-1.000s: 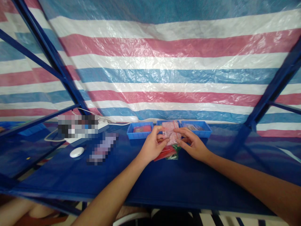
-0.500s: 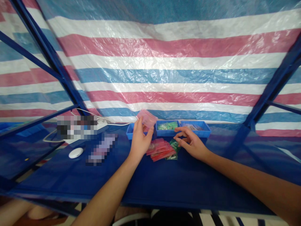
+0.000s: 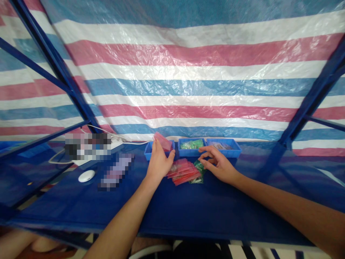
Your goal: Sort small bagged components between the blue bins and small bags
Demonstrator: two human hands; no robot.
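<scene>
Since half a second ago the left hand is lower. The small pink translucent plastic bag it carries has come down from above the tray row to the mouth of the left blue plastic tray. One second ago both hands held this bag together at centre, over the pile; now only the left hand has it.

Grip: fingertips closed on the bag's near edge, thumb spread out to the right. The hand's back hides which fingers pinch. The bag is tilted over the tray; whether it touches the tray floor cannot be told.

The right hand is nearly unchanged from half a second ago. Its fingers are spread and gently curled, palm down, and it holds nothing. The fingertips sit just above the small green plastic bags; contact cannot be told.

The pile of red plastic bags lies between the two hands on the blue cloth table, in the same place as before. The middle blue plastic tray holds green bags. The contents of the right blue plastic tray are too small to tell.

On the left of the table lies a white oval object. The striped plastic tarp hangs behind, at the far side.
</scene>
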